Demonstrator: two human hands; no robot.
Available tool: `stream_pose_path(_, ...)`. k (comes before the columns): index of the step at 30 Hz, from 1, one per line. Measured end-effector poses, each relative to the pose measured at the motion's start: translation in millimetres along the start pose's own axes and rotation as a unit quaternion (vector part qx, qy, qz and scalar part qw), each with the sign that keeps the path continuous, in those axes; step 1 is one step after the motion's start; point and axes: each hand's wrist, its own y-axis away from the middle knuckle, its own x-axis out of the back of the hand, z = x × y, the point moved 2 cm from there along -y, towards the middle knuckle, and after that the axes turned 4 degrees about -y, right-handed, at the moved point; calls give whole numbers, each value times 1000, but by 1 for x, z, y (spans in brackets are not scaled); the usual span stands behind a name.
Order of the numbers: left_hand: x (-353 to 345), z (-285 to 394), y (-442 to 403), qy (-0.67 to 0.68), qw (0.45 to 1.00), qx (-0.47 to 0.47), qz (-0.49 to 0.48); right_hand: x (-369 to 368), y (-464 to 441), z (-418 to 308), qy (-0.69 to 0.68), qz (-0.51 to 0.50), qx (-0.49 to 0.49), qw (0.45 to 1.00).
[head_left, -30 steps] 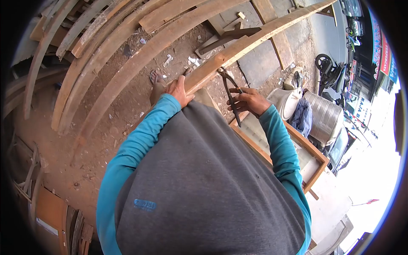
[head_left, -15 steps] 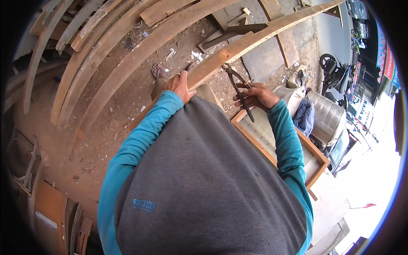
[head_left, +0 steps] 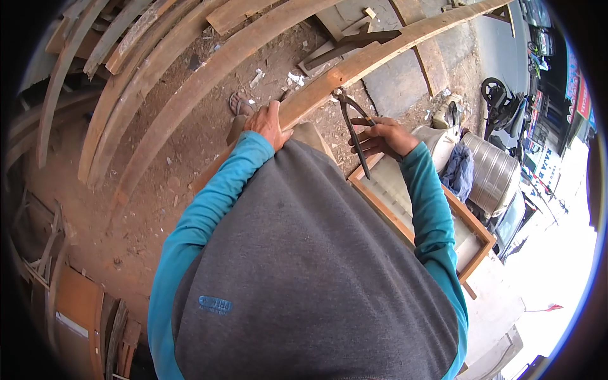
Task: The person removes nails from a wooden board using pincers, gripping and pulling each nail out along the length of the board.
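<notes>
A long wooden beam (head_left: 316,95) runs diagonally from my body toward the upper right. My left hand (head_left: 267,126) is closed over its near end. In my right hand (head_left: 387,138) is a pair of dark metal pincers (head_left: 353,130), with the handles spread apart. One handle lies by my thumb and the other slants down past my fingers. The pincers' jaws touch the right-hand edge of the beam, beside a small reddish mark on the wood. What the jaws grip, if anything, is too small to make out.
Several curved planks (head_left: 190,95) lean at the left. A wooden frame (head_left: 465,221) lies at the right, near a metal drum (head_left: 487,174) with a blue cloth (head_left: 457,171). Wood scraps litter the dirt ground. A motorcycle (head_left: 500,101) stands by the road.
The pincers have tilted slightly, their long handle swinging a little to the left. My left hand keeps its place on the beam. The whole view has shifted slightly.
</notes>
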Motion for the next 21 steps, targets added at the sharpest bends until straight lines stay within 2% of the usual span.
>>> stream_pose_path(4, 1, 0, -1, 2, 1000, -1, 0, -1, -2, 6, -56, -10, 8, 998)
stream_pose_path(6, 0, 0, -2, 3, 1000, -2, 0, -8, -4, 15, -163, -59, 9, 985)
stream_pose_path(8, -2, -1, -4, -1, 1000, 8, -8, -36, -6, 26, -222, -7, -16, 975)
stream_pose_path(11, 0, 1, -7, 7, 999, 28, -29, -57, -15, 40, -208, 66, 29, 975)
stream_pose_path(15, -8, -4, -8, 3, 999, 27, -20, -73, -29, 55, -194, 114, 69, 972)
stream_pose_path(18, 4, -1, -12, 31, 996, 50, -66, -102, -43, 64, -223, 172, 128, 951)
stream_pose_path(20, 12, 3, -11, 37, 997, 41, -60, -111, -54, 71, -136, 215, 170, 952)
stream_pose_path(21, 1, -9, -17, 63, 997, 0, -42, -116, -63, 76, -117, 251, 182, 944)
